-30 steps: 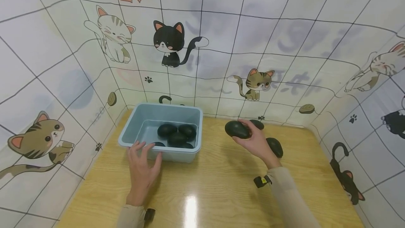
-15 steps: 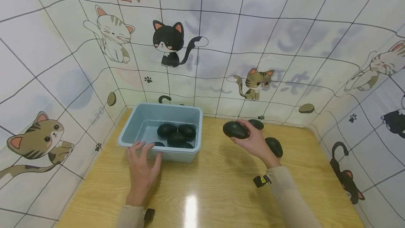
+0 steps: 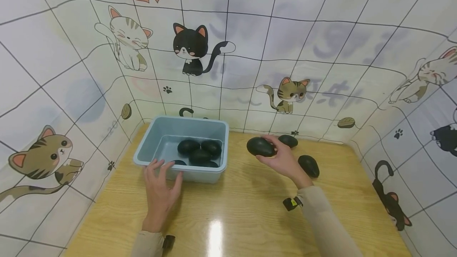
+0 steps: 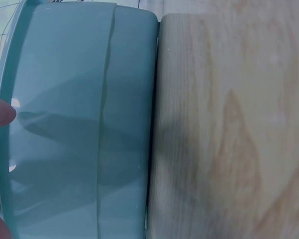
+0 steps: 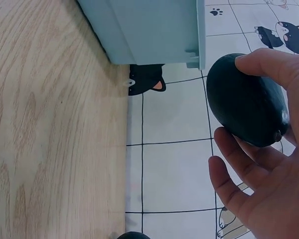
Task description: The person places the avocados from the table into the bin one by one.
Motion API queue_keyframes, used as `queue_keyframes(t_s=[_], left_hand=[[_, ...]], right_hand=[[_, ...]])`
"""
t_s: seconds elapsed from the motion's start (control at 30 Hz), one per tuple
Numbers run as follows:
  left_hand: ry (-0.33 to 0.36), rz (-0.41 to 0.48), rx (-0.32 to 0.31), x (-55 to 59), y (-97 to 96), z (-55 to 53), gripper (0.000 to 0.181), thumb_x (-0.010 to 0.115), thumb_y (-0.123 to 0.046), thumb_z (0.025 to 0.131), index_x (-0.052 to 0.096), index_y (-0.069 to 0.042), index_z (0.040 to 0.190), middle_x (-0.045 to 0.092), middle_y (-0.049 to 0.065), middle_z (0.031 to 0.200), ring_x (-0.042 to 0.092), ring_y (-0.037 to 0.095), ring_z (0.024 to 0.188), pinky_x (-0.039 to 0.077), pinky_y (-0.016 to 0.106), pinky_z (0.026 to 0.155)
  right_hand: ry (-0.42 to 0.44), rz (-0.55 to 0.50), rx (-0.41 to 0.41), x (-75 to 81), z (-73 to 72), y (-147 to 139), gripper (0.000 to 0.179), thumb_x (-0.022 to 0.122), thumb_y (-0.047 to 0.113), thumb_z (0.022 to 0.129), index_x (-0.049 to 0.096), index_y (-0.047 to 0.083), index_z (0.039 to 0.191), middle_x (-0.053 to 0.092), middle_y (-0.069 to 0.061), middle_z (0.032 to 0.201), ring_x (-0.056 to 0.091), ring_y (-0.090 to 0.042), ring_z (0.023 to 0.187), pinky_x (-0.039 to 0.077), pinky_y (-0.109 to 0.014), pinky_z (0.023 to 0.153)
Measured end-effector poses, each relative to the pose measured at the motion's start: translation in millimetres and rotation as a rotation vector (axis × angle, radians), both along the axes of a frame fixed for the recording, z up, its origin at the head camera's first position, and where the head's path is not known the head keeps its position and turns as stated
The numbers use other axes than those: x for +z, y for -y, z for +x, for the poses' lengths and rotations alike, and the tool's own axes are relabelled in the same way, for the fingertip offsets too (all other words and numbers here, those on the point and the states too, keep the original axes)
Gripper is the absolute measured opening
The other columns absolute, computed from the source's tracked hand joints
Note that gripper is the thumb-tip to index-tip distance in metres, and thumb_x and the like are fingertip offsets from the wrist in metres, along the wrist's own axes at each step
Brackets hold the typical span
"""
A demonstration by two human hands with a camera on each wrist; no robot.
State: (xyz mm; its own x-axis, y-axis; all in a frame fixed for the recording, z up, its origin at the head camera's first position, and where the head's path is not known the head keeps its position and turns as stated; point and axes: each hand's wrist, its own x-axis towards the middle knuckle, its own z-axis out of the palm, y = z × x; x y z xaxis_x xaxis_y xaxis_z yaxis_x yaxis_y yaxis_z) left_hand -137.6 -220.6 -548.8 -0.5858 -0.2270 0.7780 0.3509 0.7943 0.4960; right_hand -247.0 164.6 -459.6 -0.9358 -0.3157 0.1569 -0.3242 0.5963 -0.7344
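My right hand (image 3: 282,160) holds a dark green avocado (image 3: 259,146) above the table, between the bin and the loose avocados. In the right wrist view, the thumb lies over the held avocado (image 5: 244,99), with fingers beneath it. My left hand (image 3: 160,189) grips the near rim of a light blue plastic bin (image 3: 192,123), fingers over the edge and thumb at the front wall. Several avocados (image 3: 200,156) lie inside the bin toward its right side, some partly hidden by the front wall. The left wrist view shows mostly the bin's outer wall (image 4: 65,99) and a fingertip at the rim.
Two more avocados rest on the wooden table (image 3: 246,217) at the right: one (image 3: 288,141) near the back wall behind the right hand, another (image 3: 308,165) beside the right wrist. Cat-printed sheeting (image 3: 246,58) stands close behind the table and along both sides.
The right hand has shifted slightly left toward the bin, carrying the avocado with it. The left hand and the bin stay in place.
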Motion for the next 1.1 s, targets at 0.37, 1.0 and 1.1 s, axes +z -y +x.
queue_keyframes(t_s=[0.37, 1.0, 1.1], left_hand=[[0.003, -0.002, 0.003, -1.2, 1.1, -0.4, 0.037, 0.081, -0.017, 0.084, 0.072, -0.004, 0.117, 0.057, 0.031, 0.126, 0.049, 0.054, 0.131, 0.021, 0.081, 0.119], [0.016, -0.004, 0.007, -0.6, 1.8, 0.4, 0.036, 0.080, -0.018, 0.085, 0.071, -0.004, 0.117, 0.057, 0.031, 0.127, 0.048, 0.054, 0.132, 0.022, 0.080, 0.118], [0.034, -0.007, 0.011, -0.3, 1.8, 0.8, 0.036, 0.080, -0.019, 0.086, 0.070, -0.003, 0.118, 0.056, 0.031, 0.128, 0.048, 0.053, 0.133, 0.022, 0.081, 0.118]], right_hand=[[-0.011, 0.003, 0.038, 2.6, -1.3, 8, 0.075, 0.087, 0.024, 0.088, 0.052, 0.021, 0.155, 0.064, -0.014, 0.147, 0.067, -0.034, 0.123, 0.057, -0.051, 0.098], [-0.048, 0.042, 0.105, 12.0, -5.5, 30, 0.073, 0.087, 0.027, 0.088, 0.054, 0.015, 0.153, 0.065, -0.013, 0.147, 0.067, -0.033, 0.124, 0.058, -0.048, 0.095], [-0.048, 0.044, 0.112, 12.3, -5.6, 33, 0.073, 0.086, 0.029, 0.088, 0.054, 0.016, 0.153, 0.063, -0.013, 0.149, 0.068, -0.034, 0.123, 0.058, -0.051, 0.095]])
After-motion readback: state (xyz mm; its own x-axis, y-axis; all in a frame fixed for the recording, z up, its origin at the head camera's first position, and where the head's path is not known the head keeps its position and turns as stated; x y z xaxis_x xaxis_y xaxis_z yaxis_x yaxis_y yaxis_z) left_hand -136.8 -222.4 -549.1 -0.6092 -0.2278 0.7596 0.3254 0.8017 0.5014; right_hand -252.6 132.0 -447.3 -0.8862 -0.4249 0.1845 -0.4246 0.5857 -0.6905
